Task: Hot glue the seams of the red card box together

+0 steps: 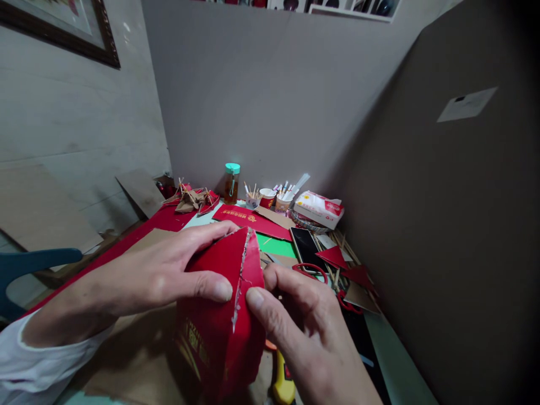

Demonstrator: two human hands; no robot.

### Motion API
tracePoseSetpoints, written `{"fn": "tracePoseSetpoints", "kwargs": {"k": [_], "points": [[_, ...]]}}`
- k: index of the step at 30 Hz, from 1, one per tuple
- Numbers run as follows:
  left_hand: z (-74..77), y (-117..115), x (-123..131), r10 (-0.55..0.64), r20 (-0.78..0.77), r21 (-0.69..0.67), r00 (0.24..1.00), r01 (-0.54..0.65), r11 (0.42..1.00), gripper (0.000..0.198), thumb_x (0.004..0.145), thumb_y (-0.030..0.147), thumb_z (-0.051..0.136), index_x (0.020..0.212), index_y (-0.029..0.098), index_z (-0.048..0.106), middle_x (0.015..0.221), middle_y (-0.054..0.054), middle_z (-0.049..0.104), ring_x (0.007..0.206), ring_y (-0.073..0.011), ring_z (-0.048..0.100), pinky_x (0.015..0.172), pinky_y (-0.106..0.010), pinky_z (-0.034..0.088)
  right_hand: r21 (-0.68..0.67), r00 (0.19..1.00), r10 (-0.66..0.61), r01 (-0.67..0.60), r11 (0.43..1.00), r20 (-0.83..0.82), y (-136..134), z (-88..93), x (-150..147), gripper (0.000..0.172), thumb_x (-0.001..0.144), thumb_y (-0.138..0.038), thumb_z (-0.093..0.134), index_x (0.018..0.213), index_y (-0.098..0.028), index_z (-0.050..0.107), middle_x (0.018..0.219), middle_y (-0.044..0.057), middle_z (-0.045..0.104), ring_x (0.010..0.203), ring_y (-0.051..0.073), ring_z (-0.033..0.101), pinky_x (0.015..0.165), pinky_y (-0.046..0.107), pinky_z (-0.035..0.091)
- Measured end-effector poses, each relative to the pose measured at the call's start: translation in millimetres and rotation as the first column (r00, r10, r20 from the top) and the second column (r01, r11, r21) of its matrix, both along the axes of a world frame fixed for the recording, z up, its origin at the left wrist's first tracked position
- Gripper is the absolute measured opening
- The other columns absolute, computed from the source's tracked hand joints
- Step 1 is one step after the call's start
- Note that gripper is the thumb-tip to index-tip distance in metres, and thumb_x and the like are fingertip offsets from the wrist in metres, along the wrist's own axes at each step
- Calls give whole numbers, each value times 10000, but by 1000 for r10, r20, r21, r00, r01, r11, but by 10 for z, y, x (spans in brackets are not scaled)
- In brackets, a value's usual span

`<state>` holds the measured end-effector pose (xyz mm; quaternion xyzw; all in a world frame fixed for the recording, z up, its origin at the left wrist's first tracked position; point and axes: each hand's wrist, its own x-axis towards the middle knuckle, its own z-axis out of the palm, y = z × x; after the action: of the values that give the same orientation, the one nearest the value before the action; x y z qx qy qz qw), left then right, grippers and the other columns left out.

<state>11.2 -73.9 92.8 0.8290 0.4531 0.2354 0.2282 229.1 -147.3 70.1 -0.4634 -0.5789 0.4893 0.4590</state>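
Both hands grip a folded piece of red cardboard [211,332] with gold print and a whitish, rough seam running down its ridge. My left hand [169,275] lies across its left face, thumb pressed near the seam and fingers over the top edge. On the right edge, my right hand [304,320] pinches the cardboard between thumb and bent index finger. Below the right hand is a yellow-handled tool [283,377], partly hidden. Just beyond that hand are red-handled scissors [312,271].
A black phone [306,247], red cardboard triangles [333,257] and sticks lie at right. Farther back stand a bottle [231,185], a cup of pens [284,201] and a tissue pack [319,209]. A grey partition [442,225] borders the right side; a blue chair [37,259] is at left.
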Motion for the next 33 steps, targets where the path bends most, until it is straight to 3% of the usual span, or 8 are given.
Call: {"fn": "tracePoseSetpoints", "kwargs": {"k": [8,14,19,24,29,33], "points": [[-12,21,-7,27,34,-98,999,-23,995,806,775,704,713,1500,403,529,1608,18,520,1498,-422,432,1230,-509,405,26,1000,-3,4,1000,-27,3,29,21,401,908,-546,694,714,-208,600,758,25,566,704,155,486,561,261,366],[30,-4,34,51,49,-177,997,-41,983,888,748,767,691,1511,347,524,1631,-18,488,1525,-436,380,1263,-560,321,-28,996,-11,8,1000,-87,-19,42,17,408,886,-567,725,713,-213,619,713,14,555,646,150,477,532,256,390],[82,28,151,75,44,-225,996,-63,972,829,760,702,718,1493,354,546,1619,-25,509,1527,-425,378,1236,-518,394,-62,984,2,-13,998,-175,94,-11,26,374,855,-512,769,725,-209,593,666,-26,474,588,114,387,488,232,318],[-22,198,125,30,166,-343,986,29,939,862,757,675,739,1511,316,521,1634,-66,483,1522,-382,402,1211,-496,422,-40,964,41,-53,998,-263,206,-57,13,394,875,-477,745,702,-202,523,630,-62,406,545,81,291,458,212,239],[-45,253,92,-15,272,-451,962,141,881,905,691,620,819,1496,320,533,1600,-56,531,1470,-376,484,1165,-445,483,-80,958,23,-47,996,-286,161,-32,-16,382,885,-513,738,749,-192,582,719,-29,521,619,95,406,535,215,337],[5,240,115,-38,401,-520,915,261,813,869,690,528,847,1479,327,544,1468,-48,669,1322,-364,642,1030,-391,606,-96,944,113,-150,984,-310,151,-3,-17,373,849,-525,767,797,-191,609,726,-25,538,655,111,456,615,245,383]]}}
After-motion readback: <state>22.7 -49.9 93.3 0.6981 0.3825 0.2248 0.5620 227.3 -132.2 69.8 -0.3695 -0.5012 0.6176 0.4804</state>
